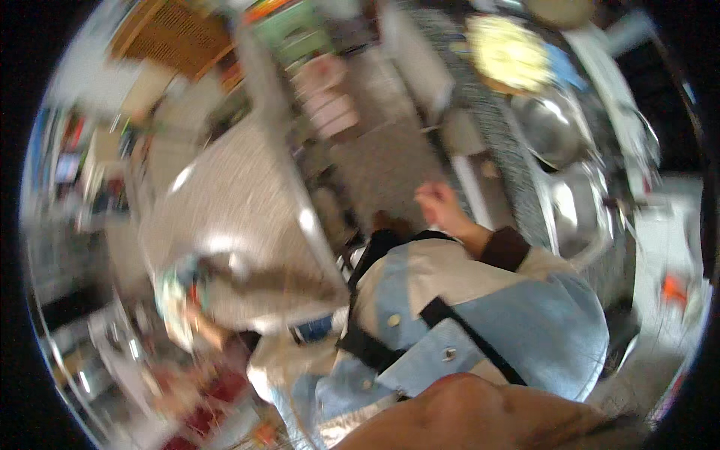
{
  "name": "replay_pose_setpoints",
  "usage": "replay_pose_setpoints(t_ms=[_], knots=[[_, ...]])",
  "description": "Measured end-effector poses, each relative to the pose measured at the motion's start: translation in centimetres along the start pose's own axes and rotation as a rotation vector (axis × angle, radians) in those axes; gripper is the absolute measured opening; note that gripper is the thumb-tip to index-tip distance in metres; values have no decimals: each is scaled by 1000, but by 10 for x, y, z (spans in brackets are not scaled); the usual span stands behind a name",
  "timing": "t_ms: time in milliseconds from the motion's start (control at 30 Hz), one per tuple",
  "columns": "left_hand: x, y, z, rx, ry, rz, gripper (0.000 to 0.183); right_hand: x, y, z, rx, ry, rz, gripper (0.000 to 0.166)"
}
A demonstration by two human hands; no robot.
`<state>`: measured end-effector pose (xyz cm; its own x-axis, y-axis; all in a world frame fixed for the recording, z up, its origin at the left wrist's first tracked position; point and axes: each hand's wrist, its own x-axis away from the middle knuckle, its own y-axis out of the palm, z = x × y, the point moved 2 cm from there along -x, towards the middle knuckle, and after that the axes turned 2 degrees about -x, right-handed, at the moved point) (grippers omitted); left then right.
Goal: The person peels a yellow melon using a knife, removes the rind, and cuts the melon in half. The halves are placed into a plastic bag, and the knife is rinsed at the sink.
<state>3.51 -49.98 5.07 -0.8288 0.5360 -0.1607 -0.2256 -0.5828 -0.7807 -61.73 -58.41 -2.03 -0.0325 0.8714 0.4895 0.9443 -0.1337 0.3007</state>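
Observation:
Motion blur softens the whole view. On the left, my left hand (194, 318) grips a crumpled white-and-green bundle (171, 301), a packet or a cloth; the blur hides which. It is held by the near left corner of a bare-topped stainless steel table (236, 180). My right hand (441, 208) hangs over the floor in front of my body, its fingers loosely bent with nothing seen in them. The speckled grey counter edge (500, 146) runs just to the right of that hand.
Two steel sink basins (554, 126) are set in the right counter. Beyond them sits a round container heaped with pale yellow pieces (509, 53), beside a blue cloth-like item (565, 67). Pinkish stacked containers (326, 98) stand on the aisle floor (382, 163). A brown crate (174, 36) is far left.

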Motion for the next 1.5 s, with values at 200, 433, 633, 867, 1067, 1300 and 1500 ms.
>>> replay_pose_setpoints(t_ms=[200,433,633,867,1067,1300,1500], knots=[[6,6,100,-504,528,450,57,23,-55,-36,-124,-1,120,28],[38,187,296,-48,878,164,44,14,-160,-67,-104,-485,992,33],[154,289,425,148,1248,-123,36,43,-288,-68,-16,-525,1404,27],[271,299,476,255,1302,-334,32,64,-296,-73,-325,-251,1101,39],[327,280,483,197,1281,-463,28,6,-391,-93,683,-210,1193,41],[330,236,469,25,1212,-346,26,-63,-418,-89,890,-406,1378,33],[333,223,446,-10,1170,-282,27,-55,-411,-82,760,-426,1352,31]])
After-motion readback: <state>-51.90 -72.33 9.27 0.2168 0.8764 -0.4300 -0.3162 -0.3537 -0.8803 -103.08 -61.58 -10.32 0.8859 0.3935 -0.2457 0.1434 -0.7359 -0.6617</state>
